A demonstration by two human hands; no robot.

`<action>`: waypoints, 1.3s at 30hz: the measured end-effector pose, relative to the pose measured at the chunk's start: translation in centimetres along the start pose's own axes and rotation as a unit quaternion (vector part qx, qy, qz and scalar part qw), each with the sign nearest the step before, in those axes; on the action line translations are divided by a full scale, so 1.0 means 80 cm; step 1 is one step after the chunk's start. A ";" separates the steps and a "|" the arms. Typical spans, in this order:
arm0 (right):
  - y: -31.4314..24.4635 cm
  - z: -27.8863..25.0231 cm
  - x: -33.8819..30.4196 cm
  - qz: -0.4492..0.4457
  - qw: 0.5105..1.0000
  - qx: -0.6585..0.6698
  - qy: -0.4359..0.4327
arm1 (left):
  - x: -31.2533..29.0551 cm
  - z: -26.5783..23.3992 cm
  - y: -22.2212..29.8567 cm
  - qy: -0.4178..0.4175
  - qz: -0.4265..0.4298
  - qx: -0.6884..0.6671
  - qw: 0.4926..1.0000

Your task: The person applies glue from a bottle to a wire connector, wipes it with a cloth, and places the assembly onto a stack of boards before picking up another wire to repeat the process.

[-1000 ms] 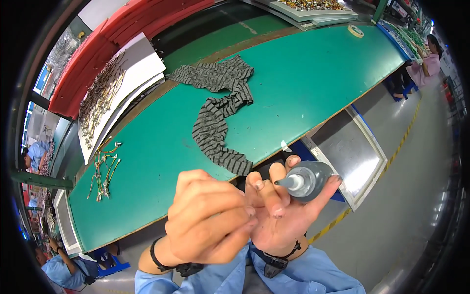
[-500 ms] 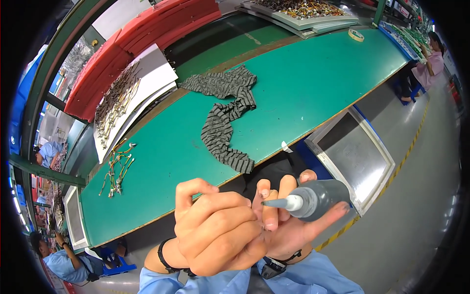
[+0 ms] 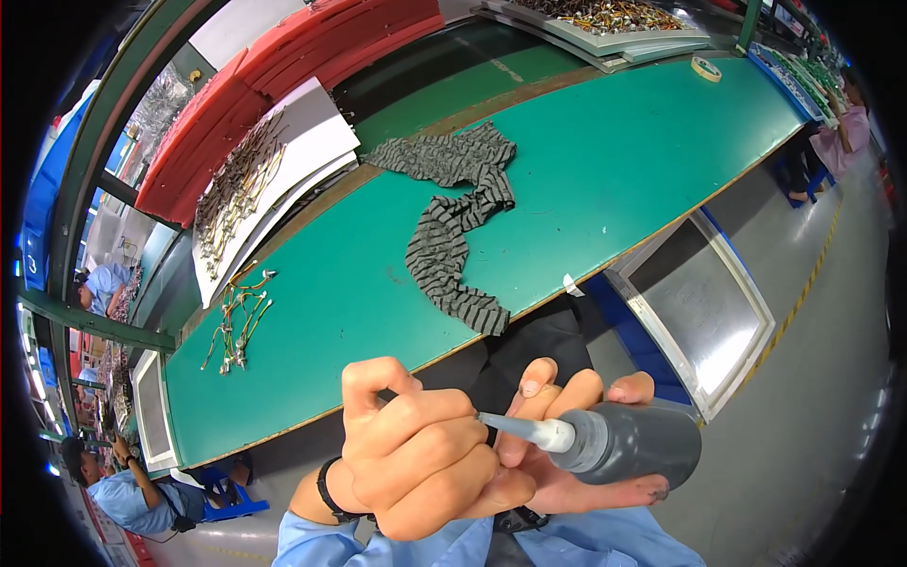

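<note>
My left hand (image 3: 420, 454) is closed in front of me, its fingers curled inward and its knuckles toward the camera; whatever it pinches is hidden. My right hand (image 3: 562, 491) cradles a dark, translucent squeeze bottle (image 3: 652, 444) lying sideways, palm underneath and fingers raised behind it. The bottle's white collar and tapered grey nozzle (image 3: 515, 425) point left, with the tip at the left hand's index finger. Beyond the hands, a striped grey and black cloth (image 3: 439, 250) lies crumpled on the green table (image 3: 586, 198).
Several wired parts (image 3: 236, 321) lie on the table's left side. White sheets (image 3: 326, 128) bearing more wires lean by red padding (image 3: 255, 85). A tape roll (image 3: 705, 69) sits at the far right. A metal-framed panel (image 3: 699, 302) stands below the table edge. Co-workers sit at both sides.
The bottle has turned more sideways, and its nozzle tip has come up to the left hand's index finger. The left hand stays closed. The whole view has shifted slightly.
</note>
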State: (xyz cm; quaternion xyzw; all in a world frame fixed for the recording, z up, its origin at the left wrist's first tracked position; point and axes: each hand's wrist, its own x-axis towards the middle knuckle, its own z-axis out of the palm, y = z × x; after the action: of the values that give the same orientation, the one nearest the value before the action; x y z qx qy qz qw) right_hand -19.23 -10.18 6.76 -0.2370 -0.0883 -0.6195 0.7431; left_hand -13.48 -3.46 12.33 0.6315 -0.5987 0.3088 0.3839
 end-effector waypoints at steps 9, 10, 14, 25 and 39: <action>0.000 -0.003 0.003 -0.002 1.000 -0.006 0.010 | -0.012 0.004 -0.006 0.021 -0.002 -0.079 0.997; -0.001 -0.004 0.004 0.003 1.000 0.000 0.003 | -0.013 0.004 -0.008 0.026 -0.006 -0.104 0.994; 0.000 -0.009 0.006 0.013 1.000 0.012 -0.015 | -0.006 0.007 -0.012 0.024 -0.095 -0.208 0.973; 0.010 -0.010 0.001 0.032 0.999 -0.027 -0.009 | -0.006 -0.012 -0.048 -0.133 -0.074 -0.390 0.908; 0.013 -0.008 -0.013 0.229 0.973 -0.025 -0.017 | -0.036 -0.021 -0.066 -0.134 -0.119 -0.419 0.890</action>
State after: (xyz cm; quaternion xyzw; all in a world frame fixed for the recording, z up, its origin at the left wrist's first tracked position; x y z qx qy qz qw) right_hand -18.57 -9.41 5.52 -0.2794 -0.0287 -0.4311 0.8575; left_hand -8.36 -0.59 10.11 0.5137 -0.6387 -0.1066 0.5629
